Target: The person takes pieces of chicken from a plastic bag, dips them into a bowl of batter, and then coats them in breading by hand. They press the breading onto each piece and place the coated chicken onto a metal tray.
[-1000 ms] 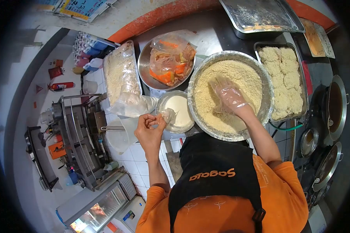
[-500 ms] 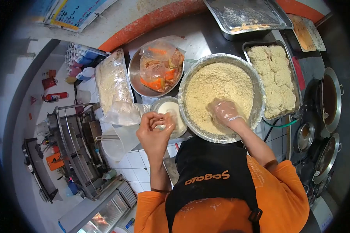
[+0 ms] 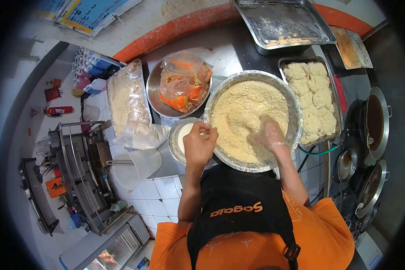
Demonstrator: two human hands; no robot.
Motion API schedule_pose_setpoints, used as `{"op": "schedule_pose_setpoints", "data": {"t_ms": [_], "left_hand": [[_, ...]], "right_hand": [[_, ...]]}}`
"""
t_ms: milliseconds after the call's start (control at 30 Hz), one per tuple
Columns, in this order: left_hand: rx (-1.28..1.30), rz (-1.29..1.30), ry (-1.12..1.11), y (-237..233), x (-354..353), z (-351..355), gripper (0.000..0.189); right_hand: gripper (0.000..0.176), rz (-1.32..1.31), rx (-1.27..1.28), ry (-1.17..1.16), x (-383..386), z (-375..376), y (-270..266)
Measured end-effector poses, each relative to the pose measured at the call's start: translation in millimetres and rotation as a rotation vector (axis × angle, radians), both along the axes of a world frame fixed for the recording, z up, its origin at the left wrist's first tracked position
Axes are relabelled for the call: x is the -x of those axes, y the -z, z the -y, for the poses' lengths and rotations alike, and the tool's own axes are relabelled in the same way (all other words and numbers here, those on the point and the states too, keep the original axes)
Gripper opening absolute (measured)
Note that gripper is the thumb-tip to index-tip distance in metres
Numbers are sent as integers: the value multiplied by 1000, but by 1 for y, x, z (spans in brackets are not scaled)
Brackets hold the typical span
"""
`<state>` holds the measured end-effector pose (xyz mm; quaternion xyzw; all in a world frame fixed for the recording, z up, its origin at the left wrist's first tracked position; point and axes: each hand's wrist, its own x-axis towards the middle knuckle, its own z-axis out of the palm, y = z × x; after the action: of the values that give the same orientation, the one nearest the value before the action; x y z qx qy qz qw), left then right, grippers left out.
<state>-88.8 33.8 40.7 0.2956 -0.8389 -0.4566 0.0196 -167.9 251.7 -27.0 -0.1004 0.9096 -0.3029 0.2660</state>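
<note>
Clear plastic, in the head view, is covering the right hand (image 3: 271,135), which is resting in the yellow crumbs (image 3: 234,119). Crumbs are hiding its fingertips, so whether it is grasping any item cannot be determined. A large metal bowl (image 3: 296,121) is holding these crumbs and is standing on the desk (image 3: 229,56) in front of the person. The crumbs are forming an uneven surface, with a hollow to the left of the right hand.

The left hand (image 3: 200,141) is bare. It is hovering over the near right side of a small bowl (image 3: 173,144), beside the large metal bowl. Its fingers are bending inward, with thumb and fingertips close together; whether a small item is sitting between them cannot be determined. White liquid (image 3: 183,135) is filling part of the small bowl, and the left hand is covering part of it from view.

Behind the small bowl, a steel bowl (image 3: 153,94) is holding food in clear bags (image 3: 180,83), with orange patches showing. To its left, a tray in clear wrap (image 3: 127,96) is lying on the desk, with a plastic bag (image 3: 148,134) at its near end. A translucent tub (image 3: 144,166) is standing nearer the person.

To the right of the large metal bowl, a tray (image 3: 337,112) is carrying crumb-coated pieces (image 3: 310,96), which are lying packed side by side.
</note>
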Motion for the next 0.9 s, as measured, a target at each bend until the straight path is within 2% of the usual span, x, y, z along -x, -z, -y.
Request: {"op": "schedule_pose_setpoints", "data": {"t_ms": [67, 100, 167, 233, 300, 333, 400, 433, 500, 533, 567, 600, 633, 700, 733, 833, 867, 900], "left_hand": [[-14, -22, -47, -3, -9, 12, 22], [-34, -30, -86, -3, -16, 17, 22], [-68, -28, -121, 6, -26, 24, 21], [-6, -68, -125, 15, -40, 33, 22], [44, -98, -115, 27, -51, 41, 22], [25, -54, -152, 28, -56, 43, 23], [11, 3, -187, 32, -64, 44, 24], [8, 11, -193, 34, -70, 46, 24], [22, 62, -216, 39, -76, 51, 25], [24, 64, -210, 41, -78, 53, 25], [42, 79, -202, 43, -79, 54, 25], [58, 93, -194, 44, -79, 55, 25], [57, 91, -190, 43, -80, 56, 25], [109, 41, -162, 43, -81, 57, 24], [103, 45, -176, 44, -84, 56, 24], [89, -19, -171, 46, -86, 58, 22], [87, -24, -164, 46, -87, 57, 22], [86, -31, -152, 46, -87, 55, 21]], "right_hand": [[50, -67, -180, -75, -8, 5, 16], [50, -66, -185, -73, -9, 5, 26], [44, -56, 81, 8, -5, 3, 43], [39, -125, 59, -35, -8, 3, 45], [37, -317, 65, -35, -10, 10, 48], [37, -320, 67, -33, -8, 11, 50], [44, -119, 72, 2, 3, 8, 55], [44, -111, 68, -4, 4, 13, 34], [42, -262, 50, -27, 4, 25, -4], [42, -259, 50, -22, 2, 27, 8], [47, -572, -135, -250, 0, 29, 31], [52, -882, -328, -482, 2, 32, 31], [52, -882, -331, -478, 3, 29, 28], [56, -553, -530, -608, 14, 22, 12], [56, -554, -531, -624, 22, 21, 5], [61, 17, -410, -289, 50, 22, -11], [63, -450, -230, -77, 31, 24, 21], [63, -449, -236, -75, 33, 23, 31]]}}
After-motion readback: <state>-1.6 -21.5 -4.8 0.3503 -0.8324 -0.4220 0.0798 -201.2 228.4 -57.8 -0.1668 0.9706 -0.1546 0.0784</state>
